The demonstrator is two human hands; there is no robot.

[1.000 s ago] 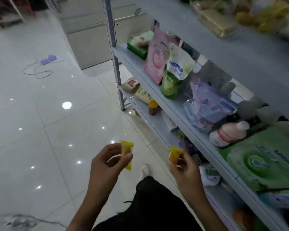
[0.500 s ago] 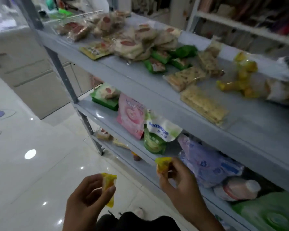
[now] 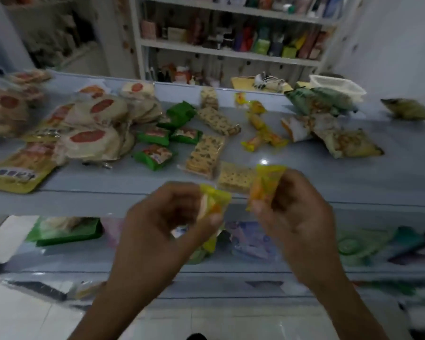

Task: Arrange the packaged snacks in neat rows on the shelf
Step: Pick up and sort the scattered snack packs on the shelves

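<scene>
Snacks: one yellow pack (image 3: 212, 204) pinched in the left hand (image 3: 162, 224), one (image 3: 265, 187) in the right hand (image 3: 292, 217).
Where: just before the shelf (image 3: 353, 177) edge.
Way: yellow row (image 3: 263, 131) lies ahead; right hand nearer.

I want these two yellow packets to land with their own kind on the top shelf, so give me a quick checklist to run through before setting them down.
1. Left hand grips its yellow packet: ok.
2. Right hand grips its yellow-orange packet: ok.
3. Matching yellow snacks already lie on the top shelf: ok.
4. Those yellow snacks sit in a neat row: not ok, they lie scattered at angles.
5. Bare shelf surface near them, to their right front: ok.
6. Cracker packs lie on the shelf right behind the hands, in the path: not ok.
</scene>
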